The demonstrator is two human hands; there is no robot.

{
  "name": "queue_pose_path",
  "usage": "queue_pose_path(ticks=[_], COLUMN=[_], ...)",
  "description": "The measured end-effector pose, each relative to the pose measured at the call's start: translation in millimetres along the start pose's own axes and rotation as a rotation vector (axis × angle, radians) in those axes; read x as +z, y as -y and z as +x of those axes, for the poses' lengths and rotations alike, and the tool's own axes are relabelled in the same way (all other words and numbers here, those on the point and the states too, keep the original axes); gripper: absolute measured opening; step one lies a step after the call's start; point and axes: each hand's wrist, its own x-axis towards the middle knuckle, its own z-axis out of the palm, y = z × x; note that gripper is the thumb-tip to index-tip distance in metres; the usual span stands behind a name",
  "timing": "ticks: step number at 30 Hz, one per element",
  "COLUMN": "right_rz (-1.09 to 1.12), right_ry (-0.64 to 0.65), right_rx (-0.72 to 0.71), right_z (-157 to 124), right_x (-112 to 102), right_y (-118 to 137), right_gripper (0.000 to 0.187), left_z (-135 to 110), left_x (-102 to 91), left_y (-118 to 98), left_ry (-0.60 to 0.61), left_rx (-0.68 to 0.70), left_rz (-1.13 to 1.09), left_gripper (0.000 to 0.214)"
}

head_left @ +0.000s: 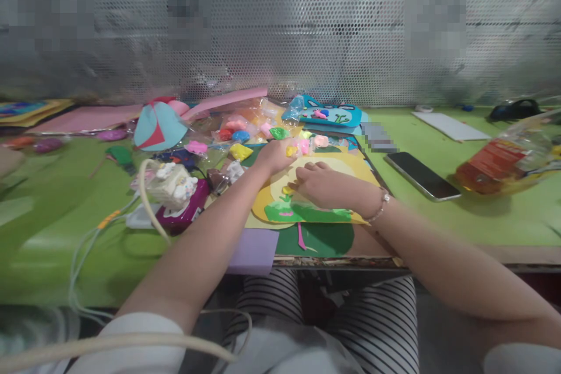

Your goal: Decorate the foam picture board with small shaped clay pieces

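My left hand (pixel 275 156) is closed at the far left edge of a yellow clay picture (pixel 363 178), with a small yellow lump of modelling clay (pixel 291 151) at its fingertips. Over the middle of the picture bends my right hand (pixel 322 185), its fingers curled and pointing down. Whatever lies under those fingertips is hidden. Just beside its thumb, a yellow clay shape (pixel 287 190) sits above green clay grass (pixel 278 211) along the picture's lower edge. Pink clay (pixel 303 146) and peach clay (pixel 321 141) lie beyond the hands.
Several bagged clay lumps, including yellow (pixel 241 152) and blue (pixel 241 137), lie at the back. A power strip (pixel 186 210) with a white charger (pixel 173 186) and cables stands left. On the right are a phone (pixel 421 175) and a bottle (pixel 499 162). Purple paper (pixel 254 250) overhangs the front edge.
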Motion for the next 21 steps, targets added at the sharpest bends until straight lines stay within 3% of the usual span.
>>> queue_pose_path(ticks=[9,16,21], right_rz=[0.008,-0.023,-0.006], right_ry=[-0.013,-0.137,-0.173], right_rx=[-0.005,0.083,0.065], right_z=[1.2,3.5,6.9], right_x=[4.2,8.4,18.7], right_y=[0.4,-1.4,-1.6], right_gripper=[0.031,0.036,0.036], left_z=[-0.3,-1.7,-0.1], left_x=[-0.7,-0.1,1.5], left_y=[-0.9,-1.3,0.5], left_ry=[0.012,0.072,0.084], left_rx=[0.002,-0.010,-0.025], left_rz=[0.016,-0.025,-0.012], left_gripper=[0.040,0.032,0.028])
